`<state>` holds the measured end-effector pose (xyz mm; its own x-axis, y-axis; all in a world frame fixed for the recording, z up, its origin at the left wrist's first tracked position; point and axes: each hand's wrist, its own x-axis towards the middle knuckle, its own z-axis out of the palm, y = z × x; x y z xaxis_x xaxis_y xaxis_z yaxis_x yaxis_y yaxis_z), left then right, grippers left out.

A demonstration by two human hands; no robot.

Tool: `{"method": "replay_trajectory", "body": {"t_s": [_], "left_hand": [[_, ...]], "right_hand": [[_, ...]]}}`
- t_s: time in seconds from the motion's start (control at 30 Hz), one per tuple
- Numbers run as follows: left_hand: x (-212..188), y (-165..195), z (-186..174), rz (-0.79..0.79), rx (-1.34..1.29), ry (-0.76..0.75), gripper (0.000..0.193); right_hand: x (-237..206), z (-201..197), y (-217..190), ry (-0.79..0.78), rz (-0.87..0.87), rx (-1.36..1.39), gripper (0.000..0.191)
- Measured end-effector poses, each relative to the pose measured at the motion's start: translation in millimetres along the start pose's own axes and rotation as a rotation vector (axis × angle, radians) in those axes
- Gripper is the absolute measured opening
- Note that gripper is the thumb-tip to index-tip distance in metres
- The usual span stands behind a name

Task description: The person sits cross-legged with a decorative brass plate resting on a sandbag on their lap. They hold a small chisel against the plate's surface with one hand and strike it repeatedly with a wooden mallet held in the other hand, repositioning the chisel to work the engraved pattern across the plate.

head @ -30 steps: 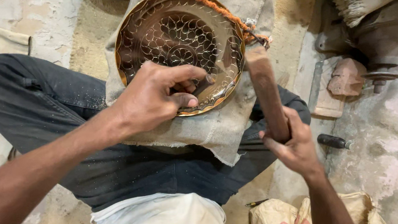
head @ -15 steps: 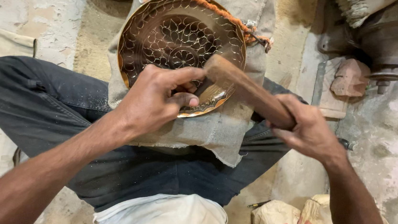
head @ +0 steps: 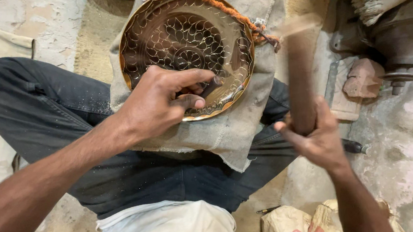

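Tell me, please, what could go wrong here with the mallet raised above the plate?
The left hand pinches the chisel close to its top, so a stray blow from the mallet in the right hand might hit the fingers. The plate rests only on cloth over the knee and could slip, spoiling the pattern.

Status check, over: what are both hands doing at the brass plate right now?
Left hand pins a small punch on the engraved brass plate. Right hand grips a wooden mallet, raised, blurred. Nothing between them.
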<state>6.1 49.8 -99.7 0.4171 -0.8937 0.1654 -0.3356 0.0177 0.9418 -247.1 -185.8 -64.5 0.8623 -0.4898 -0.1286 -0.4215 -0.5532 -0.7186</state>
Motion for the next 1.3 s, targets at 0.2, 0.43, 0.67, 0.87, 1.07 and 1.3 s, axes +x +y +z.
{"method": "replay_trajectory", "body": {"t_s": [0.2,0.43,0.67,0.87,1.07,1.3], "left_hand": [[0,-1,-1,-0.02,0.026,-0.012,0.044],[-1,-2,-1,0.007,-0.002,0.001,0.045],[0,0,-4,0.035,0.024,-0.014,0.043],[1,3,-5,-0.02,0.072,-0.066,0.042],[6,0,4,-0.131,-0.005,-0.116,0.044],[5,-3,5,0.037,0.006,-0.074,0.042]], "right_hand": [[-1,2,10,-0.013,0.0,-0.068,0.05],[-4,-1,14,-0.092,-0.131,-0.137,0.049],[-11,5,19,-0.173,-0.032,-0.164,0.053],[-27,12,10,-0.109,0.02,-0.145,0.052],[-21,7,12,-0.045,-0.084,-0.141,0.057],[-17,5,20,-0.096,0.055,0.016,0.053]]}}
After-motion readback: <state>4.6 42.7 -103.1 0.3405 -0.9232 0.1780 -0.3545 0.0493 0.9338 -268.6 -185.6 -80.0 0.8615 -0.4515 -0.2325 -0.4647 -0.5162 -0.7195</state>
